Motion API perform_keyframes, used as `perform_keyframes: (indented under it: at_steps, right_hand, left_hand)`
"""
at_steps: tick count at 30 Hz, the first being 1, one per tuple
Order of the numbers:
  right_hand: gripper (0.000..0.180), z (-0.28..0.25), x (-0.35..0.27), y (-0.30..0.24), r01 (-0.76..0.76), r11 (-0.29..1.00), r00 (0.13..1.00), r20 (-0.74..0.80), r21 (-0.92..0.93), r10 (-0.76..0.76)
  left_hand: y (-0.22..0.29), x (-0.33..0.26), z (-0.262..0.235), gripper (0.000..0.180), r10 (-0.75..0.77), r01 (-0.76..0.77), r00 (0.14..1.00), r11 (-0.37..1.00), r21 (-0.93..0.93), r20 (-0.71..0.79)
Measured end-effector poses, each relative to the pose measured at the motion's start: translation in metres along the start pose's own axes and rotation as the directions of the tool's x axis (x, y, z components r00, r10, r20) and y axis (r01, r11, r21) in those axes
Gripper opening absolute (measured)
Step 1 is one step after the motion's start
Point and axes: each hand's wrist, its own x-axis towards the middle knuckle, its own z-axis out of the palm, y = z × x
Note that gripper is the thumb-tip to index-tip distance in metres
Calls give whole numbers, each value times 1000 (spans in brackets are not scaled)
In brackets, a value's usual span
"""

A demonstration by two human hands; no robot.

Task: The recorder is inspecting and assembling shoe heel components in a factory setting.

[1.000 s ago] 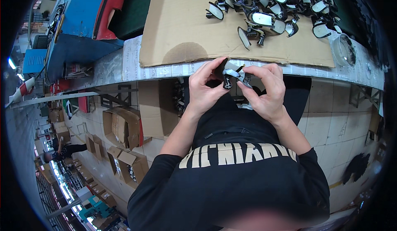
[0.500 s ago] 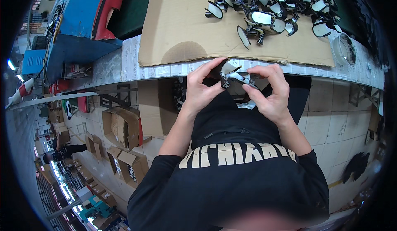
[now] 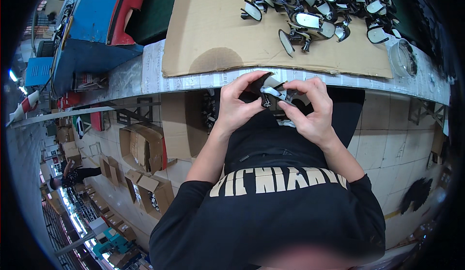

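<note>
My left hand [image 3: 236, 106] is closed around a dark, curved piece with a pale inner face [image 3: 272, 83], held just off the front edge of the bench. Against its right side my right hand [image 3: 314, 109] pinches a pale, shiny strip between thumb and fingertips. Whether strip and piece are joined, I cannot tell; my fingers hide part of both. Beyond my hands a heap of black pieces with white oval faces [image 3: 307, 21] lies on a flat cardboard sheet [image 3: 208, 35]. One such piece [image 3: 286, 43] lies at the heap's near side.
A round clear container [image 3: 403, 58] stands at the bench's right end. The bench edge [image 3: 154, 69] is wrapped in printed paper. To the left is a blue machine body [image 3: 99, 16] with a red panel [image 3: 130, 11]. Cardboard boxes [image 3: 141, 149] stand on the floor; a person [image 3: 75, 177] is farther off.
Both hands have shifted slightly, and the right has moved a little to the left, closer to the left hand. The held piece has turned a little. The heap looks unchanged.
</note>
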Motion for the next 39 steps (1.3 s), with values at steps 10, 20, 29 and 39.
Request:
perform_keyframes:
  at_steps: [10,20,29,39]
  right_hand:
    - [36,-9,1,-3,-68,996,997,-15,53,69]
    - [37,-2,6,5,45,988,998,-43,-145,-52]
    - [33,-7,12,11,-13,979,986,-167,-202,-21]
    - [33,-1,-1,5,9,996,1000,-23,-93,-11]
  left_hand:
    - [4,2,-2,60,-38,38,999,999,-9,-12]
    - [5,-4,3,61,-49,49,998,999,4,32]
    - [5,-5,3,62,-78,78,996,997,-13,41]
    - [0,-6,1,69,-230,238,971,940,-245,62]
